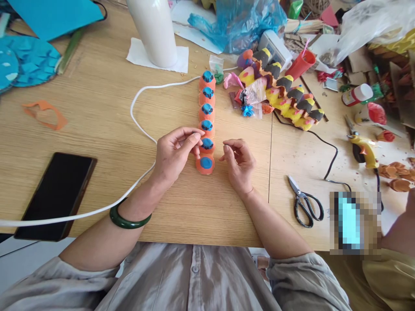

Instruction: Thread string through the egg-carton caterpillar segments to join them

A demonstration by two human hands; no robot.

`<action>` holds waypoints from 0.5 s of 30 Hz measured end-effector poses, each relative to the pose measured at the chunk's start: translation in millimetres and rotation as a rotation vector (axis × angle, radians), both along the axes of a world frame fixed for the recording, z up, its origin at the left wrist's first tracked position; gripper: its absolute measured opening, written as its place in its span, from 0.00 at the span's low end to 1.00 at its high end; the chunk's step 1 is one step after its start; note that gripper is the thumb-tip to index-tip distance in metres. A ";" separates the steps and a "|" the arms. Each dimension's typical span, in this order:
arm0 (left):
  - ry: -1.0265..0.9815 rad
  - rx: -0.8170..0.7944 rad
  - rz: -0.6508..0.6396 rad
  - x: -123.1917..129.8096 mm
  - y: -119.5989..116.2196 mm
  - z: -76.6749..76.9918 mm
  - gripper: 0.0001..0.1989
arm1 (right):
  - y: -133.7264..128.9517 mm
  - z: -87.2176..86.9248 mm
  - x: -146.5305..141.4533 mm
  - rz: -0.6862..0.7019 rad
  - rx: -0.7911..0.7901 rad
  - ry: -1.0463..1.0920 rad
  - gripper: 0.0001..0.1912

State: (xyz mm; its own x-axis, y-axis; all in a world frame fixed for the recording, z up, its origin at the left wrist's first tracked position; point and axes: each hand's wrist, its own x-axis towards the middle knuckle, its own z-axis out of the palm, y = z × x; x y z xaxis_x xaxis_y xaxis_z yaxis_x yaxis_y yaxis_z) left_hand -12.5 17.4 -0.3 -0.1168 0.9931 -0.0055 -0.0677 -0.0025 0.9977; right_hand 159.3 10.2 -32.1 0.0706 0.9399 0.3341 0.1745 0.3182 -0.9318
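Grey, creased cloth of our buttoned shirt (194, 280) lies nearest us, its sleeves pushed up above our wrists. Our left hand (171, 153) and right hand (240, 166) are apart from each other, each with thumb and fingertips drawn together; whether either pinches something tiny, we cannot tell.

Between them, a narrow orange strip of six rounded, egg-carton-like cups (206, 113) runs away from us on the pale wood-grain table (184, 216). Our left fingers overlap its left edge, though we cannot tell if they touch it; our right fingers sit just beside it, clear of its right edge. Every cup bears a flat blue disc, and all but the nearest disc carry dark, curled marks.

Around our left forearm sits a glossy dark green bangle (129, 223). A smooth white cable (131, 108) curves behind that wrist and crosses the near end of a flat black phone (55, 194).

To our right, black-handled metal scissors (303, 201) lie open-looped, near another person's forearm (400, 229). Farther off, we see bumpy yellow-and-black painted carton strips (292, 99), a crinkled translucent blue plastic bag (249, 26) and a smooth white cylinder (155, 34) standing on white paper (183, 58).
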 end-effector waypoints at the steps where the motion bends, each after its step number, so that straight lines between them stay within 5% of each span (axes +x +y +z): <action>1: -0.002 -0.005 -0.003 -0.2 0.1 -0.2 0.08 | 0.0 0.6 0.2 0.003 -0.004 0.006 0.16; 15: -0.130 -0.019 0.008 3.5 0.3 1.8 0.08 | -0.7 3.5 -0.2 0.027 -0.101 0.044 0.19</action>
